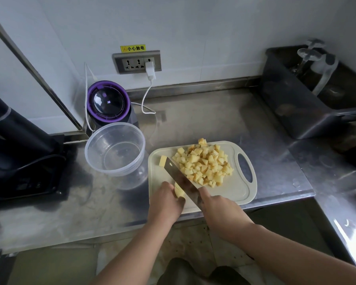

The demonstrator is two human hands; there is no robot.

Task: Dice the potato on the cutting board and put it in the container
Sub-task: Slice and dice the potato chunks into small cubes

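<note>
A pale cutting board [237, 188] lies on the steel counter with a heap of yellow potato dice [203, 163] on its far half. One loose potato piece [162, 160] sits at the board's far left, by the blade tip. My right hand [220, 210] grips the handle of a cleaver [178, 173], whose blade runs diagonally across the board. My left hand [165, 202] holds an uncut potato strip [179, 191] against the blade's left side. A clear round plastic container [115, 149] stands left of the board, with nothing inside.
A purple-rimmed appliance [108, 101] stands behind the container, its white cable plugged into the wall socket [137, 62]. A black device [19, 153] sits at the far left. A dark bin [296, 93] stands at the back right. The counter's front edge runs just under my hands.
</note>
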